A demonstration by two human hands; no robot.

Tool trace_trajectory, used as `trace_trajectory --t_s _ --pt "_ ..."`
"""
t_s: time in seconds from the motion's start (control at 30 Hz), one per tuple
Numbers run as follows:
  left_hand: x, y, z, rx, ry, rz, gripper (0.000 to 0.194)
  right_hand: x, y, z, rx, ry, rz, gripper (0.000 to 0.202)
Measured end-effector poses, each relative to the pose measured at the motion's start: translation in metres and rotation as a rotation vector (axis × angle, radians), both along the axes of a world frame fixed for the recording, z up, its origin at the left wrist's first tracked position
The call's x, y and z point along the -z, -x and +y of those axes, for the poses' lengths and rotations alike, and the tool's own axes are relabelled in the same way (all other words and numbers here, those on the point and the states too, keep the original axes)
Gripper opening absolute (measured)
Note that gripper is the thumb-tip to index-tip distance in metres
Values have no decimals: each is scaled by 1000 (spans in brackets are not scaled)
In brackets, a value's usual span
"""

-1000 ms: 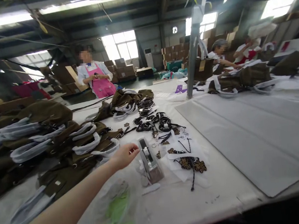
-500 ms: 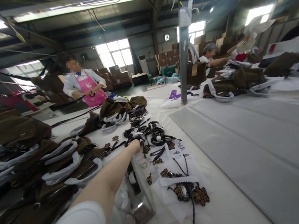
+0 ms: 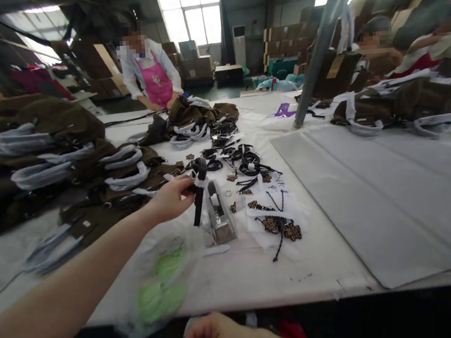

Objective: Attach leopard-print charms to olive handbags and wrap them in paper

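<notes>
My left hand is closed on a coiled black strap with a metal clip and a white wrapping at its upper part. The strap is held up over the table, just left of a clear tape dispenser. Low in the view, at the table's front edge, my right hand has curled fingers; what they hold, if anything, is hidden. More black straps lie coiled beyond the dispenser. Leopard-print flower charms with black cords rest on white paper to its right.
Olive-brown bags with white-wrapped handles are heaped on the left, with a smaller pile behind. A plastic bag with green pieces lies at the front edge. A metal post rises beside a grey board. A person in a pink apron stands across the table.
My left hand has come back from the strap pile toward me, bringing a black strap. My right hand has come into view at the bottom. The view has tilted down.
</notes>
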State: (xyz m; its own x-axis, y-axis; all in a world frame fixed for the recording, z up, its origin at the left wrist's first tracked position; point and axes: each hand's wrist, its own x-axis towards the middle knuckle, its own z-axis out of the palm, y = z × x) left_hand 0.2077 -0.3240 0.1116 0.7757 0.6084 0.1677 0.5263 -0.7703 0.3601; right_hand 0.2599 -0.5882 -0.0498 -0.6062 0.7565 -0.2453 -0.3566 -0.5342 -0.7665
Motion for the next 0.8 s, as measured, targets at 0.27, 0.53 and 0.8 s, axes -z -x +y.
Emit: trace_trajectory --t_s 0.27,0.53,0.8 --pt "45 97 -115 240 79 325 38 -20 27 -20 -31 -128 -51 45" --pt "99 97 -120 175 427 171 57 -45 32 -30 22 -128 -162 41" --pt "104 152 -121 -74 186 243 36 -31 38 -29 306 53 -128 36"
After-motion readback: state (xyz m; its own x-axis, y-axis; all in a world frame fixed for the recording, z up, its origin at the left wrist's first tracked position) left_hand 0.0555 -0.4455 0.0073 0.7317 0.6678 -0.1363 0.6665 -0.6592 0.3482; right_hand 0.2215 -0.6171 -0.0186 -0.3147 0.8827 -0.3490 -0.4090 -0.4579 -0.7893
